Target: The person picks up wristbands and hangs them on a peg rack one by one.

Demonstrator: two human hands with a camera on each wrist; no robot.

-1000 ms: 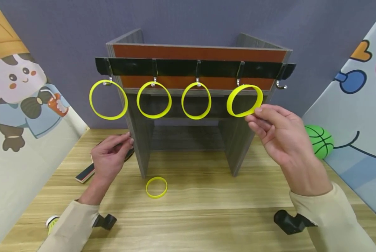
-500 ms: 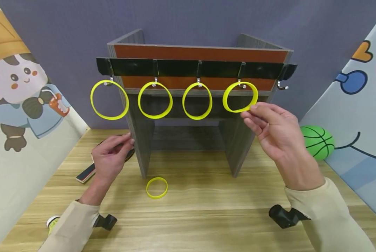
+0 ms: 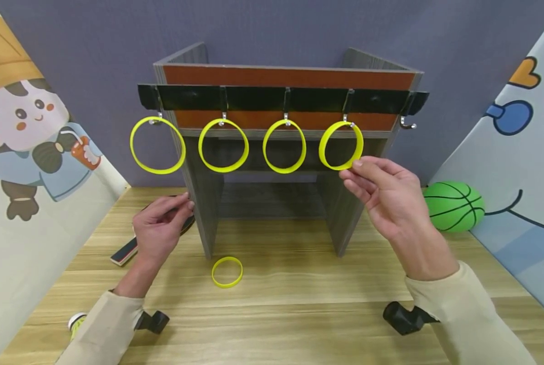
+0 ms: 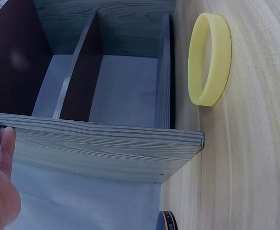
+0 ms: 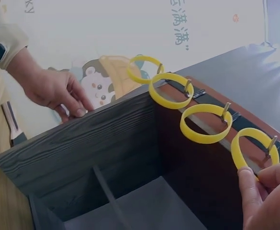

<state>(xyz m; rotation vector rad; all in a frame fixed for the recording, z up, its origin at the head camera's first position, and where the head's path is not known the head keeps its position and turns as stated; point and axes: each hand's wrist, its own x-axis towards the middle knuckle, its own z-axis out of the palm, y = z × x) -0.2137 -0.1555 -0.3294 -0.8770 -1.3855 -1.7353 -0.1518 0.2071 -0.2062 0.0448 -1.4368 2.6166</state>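
In the head view my right hand [image 3: 392,197] pinches the lower edge of a yellow silicone wristband [image 3: 322,149] between thumb and fingers. This band's top is around the fourth hook [image 3: 351,124]; in the right wrist view the hook's tip [image 5: 272,143] shows inside the loop. Three more wristbands, left [image 3: 132,147], second [image 3: 201,147] and third [image 3: 265,147], hang from the black hook rail [image 3: 258,99]. My left hand [image 3: 158,225] grips the front edge of the grey shelf's left panel [image 3: 199,203] with curled fingers. Another wristband [image 3: 214,280] lies on the wooden table.
The rightmost hook [image 3: 408,124] bears no band. Behind the left hand lies a table tennis bat [image 3: 125,252]. A green ball [image 3: 454,207] sits right of the shelf, and a yellow item with a white end [image 3: 76,320] is partly behind the left sleeve.
My right hand has moved left with its wristband, which now hangs lower at the fourth hook and faces forward more squarely. The left hand keeps its place on the panel.
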